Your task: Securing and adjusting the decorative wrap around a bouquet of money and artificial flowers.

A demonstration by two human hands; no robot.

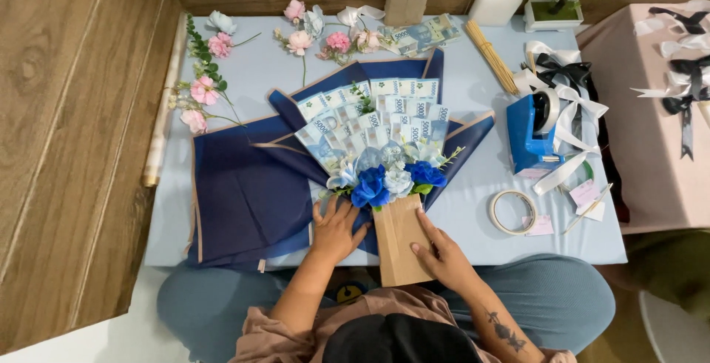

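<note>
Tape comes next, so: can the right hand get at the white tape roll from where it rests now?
Probably yes. The right hand rests on the brown paper handle; the tape roll lies flat just beyond it on the table, nothing between.

Just right of the right hand (pixel 444 252), a roll of pale masking tape (pixel 514 211) lies flat on the light blue tabletop (pixel 473 185), with small pink paper cards (pixel 584 193) beyond it. Farther up on that side stands a blue plastic tape dispenser (pixel 531 137) among loose white and black satin ribbons (pixel 569 74). A bundle of thin bamboo sticks (pixel 492 56) lies slanted well above the right hand, beside a loose stack of blue-grey banknotes (pixel 425 35). Well above the left hand (pixel 336 230), pink artificial flowers (pixel 299 37) lie along the far edge, and leafy pink stems (pixel 203 74) lie to its upper left. A cream paper roll (pixel 163 104) rests along the table's left edge.
</note>
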